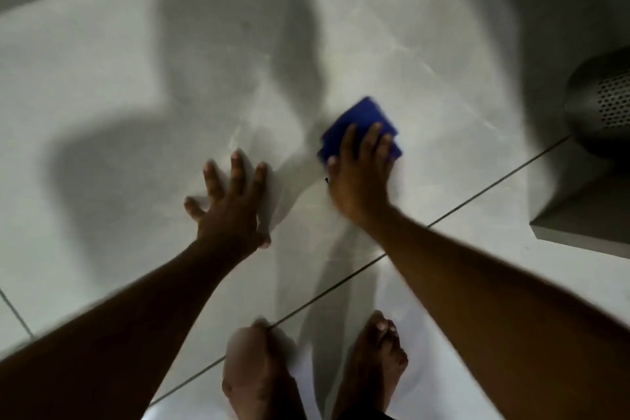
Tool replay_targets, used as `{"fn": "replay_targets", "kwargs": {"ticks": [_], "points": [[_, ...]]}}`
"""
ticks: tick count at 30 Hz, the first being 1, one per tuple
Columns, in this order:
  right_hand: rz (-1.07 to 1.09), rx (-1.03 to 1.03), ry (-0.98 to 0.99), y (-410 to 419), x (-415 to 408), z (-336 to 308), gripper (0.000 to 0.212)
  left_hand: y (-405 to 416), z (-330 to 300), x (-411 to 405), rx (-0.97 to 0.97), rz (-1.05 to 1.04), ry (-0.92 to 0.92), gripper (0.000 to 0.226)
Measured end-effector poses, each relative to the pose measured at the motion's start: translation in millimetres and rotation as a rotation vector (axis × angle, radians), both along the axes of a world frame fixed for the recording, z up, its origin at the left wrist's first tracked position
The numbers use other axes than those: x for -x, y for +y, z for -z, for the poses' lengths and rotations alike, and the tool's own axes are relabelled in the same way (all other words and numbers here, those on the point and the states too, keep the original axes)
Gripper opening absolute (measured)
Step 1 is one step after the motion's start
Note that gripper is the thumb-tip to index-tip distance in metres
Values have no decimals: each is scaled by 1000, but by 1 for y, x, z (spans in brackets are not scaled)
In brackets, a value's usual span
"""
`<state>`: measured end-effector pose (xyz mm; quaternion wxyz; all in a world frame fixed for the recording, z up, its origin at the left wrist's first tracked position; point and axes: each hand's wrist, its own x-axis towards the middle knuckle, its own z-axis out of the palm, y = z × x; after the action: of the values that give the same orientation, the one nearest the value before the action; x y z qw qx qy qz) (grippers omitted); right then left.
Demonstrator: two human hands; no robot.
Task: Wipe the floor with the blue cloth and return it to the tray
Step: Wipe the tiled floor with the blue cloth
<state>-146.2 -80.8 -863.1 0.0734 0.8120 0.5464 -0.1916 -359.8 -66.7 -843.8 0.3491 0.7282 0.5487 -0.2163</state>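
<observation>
A folded blue cloth lies flat on the pale tiled floor, right of centre. My right hand presses down on its near half, fingers spread over it; the hand and cloth are blurred. My left hand rests flat on the floor a little to the left, fingers apart, holding nothing. No tray is in view.
My two bare feet stand at the bottom centre. A grey perforated metal object sits at the right edge on a low grey ledge. A dark grout line runs diagonally across the tiles. My shadow covers the floor ahead.
</observation>
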Motion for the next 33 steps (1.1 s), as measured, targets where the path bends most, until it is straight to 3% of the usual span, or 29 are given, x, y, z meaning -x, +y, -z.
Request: {"fn": "replay_targets", "kwargs": {"ticks": [2,4,6,8,10,12,14,16,18,20,21,22,25,26,27,28,30,32,33], "points": [[-391,-17,65,-65,19,-8,71,-1,-3,1,-7,8,1,132],[-703,56,115,-102,-14,-14,71,-1,-5,3,-11,9,-6,132],[-795,143,6,-85,-69,-11,71,-1,-5,4,0,6,-9,131],[-452,159,-106,-34,-99,-3,69,0,-5,3,0,8,-1,131],[5,59,-61,21,-87,3,71,0,-5,3,-1,11,-1,131],[66,-29,-50,34,-40,7,72,0,-4,2,0,14,-3,132],[-200,-107,-19,-5,8,12,72,0,-4,3,-8,21,3,132],[-596,-61,37,-70,14,6,74,0,-6,5,-17,21,6,132],[-1085,-41,79,-90,-46,2,68,-1,-7,7,-23,26,-2,130],[-1287,-93,15,-71,-119,3,60,0,-8,7,-26,27,1,130],[-1189,-96,-48,-59,-146,0,61,0,-8,6,-22,25,3,130],[-959,-102,-98,-48,-162,0,66,0,-7,6,-20,23,2,131],[60,-117,-119,-29,-110,7,74,0,-5,5,-19,25,8,131],[256,-90,-88,-31,-71,9,77,0,-4,6,-23,29,10,131],[277,-98,-66,-43,-32,13,79,0,-3,6,-26,28,11,132],[145,-125,-43,-65,1,18,80,0,-3,6,-23,29,14,132],[-376,-133,87,-126,28,14,80,0,-5,7,-17,34,21,133],[-973,-93,163,-143,-18,7,73,-1,-6,9,-22,35,17,133],[-1174,-80,165,-130,-55,5,69,-1,-6,9,-24,32,12,133]]}}
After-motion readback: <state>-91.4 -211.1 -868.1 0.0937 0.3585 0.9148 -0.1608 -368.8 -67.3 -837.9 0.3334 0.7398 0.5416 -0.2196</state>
